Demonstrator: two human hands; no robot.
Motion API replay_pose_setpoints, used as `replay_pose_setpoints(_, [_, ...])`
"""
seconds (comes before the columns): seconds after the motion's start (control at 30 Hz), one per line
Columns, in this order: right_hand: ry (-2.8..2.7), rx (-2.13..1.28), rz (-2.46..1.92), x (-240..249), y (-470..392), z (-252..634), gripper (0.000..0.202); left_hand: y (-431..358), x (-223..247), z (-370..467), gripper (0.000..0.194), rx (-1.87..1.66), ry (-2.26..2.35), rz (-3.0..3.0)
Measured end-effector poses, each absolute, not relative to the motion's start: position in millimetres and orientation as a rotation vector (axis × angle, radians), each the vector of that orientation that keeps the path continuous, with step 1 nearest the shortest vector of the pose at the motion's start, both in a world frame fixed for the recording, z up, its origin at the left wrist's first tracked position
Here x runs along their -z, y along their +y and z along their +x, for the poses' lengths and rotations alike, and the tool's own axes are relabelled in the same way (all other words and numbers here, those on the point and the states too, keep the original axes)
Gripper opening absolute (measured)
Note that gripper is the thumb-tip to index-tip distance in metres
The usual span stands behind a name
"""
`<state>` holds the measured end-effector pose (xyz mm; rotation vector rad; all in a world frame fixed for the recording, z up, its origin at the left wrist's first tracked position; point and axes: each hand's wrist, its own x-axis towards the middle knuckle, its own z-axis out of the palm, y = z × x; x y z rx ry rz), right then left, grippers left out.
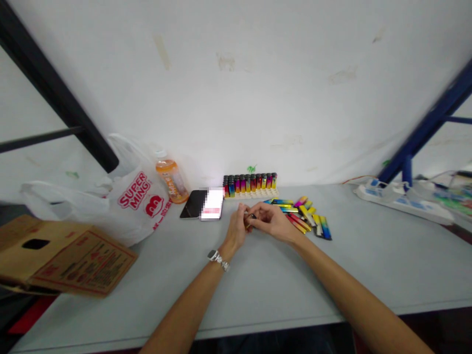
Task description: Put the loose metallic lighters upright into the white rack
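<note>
My left hand (pixel 239 227) and my right hand (pixel 272 221) meet over the middle of the table, fingers closed around a small lighter (pixel 252 217). Only its dark top and a bit of gold show between the fingertips; the rest is hidden. Just beyond the hands, several colourful metallic lighters (pixel 250 183) with black tops stand upright in a pale rack (pixel 267 193). More shiny lighters (pixel 303 216) lie in a loose pile beside my right hand, partly covered by it.
Left of the rack lies a tablet-like device (pixel 193 203), its right part blurred out. Farther left are an orange drink bottle (pixel 171 179), a white plastic bag (pixel 136 206) and a cardboard box (pixel 83 260). A white power strip (pixel 403 202) lies at right, before the wall (pixel 258 98).
</note>
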<state>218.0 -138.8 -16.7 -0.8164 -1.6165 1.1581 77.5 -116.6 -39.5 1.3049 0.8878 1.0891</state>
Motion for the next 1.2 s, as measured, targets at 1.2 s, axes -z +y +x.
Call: replay_pose_setpoints(1.2, [-1.882, 0.130, -1.730, -1, -6, 261, 0.023, -109, 46, 75, 0.048, -1.146, 1.193, 1.628])
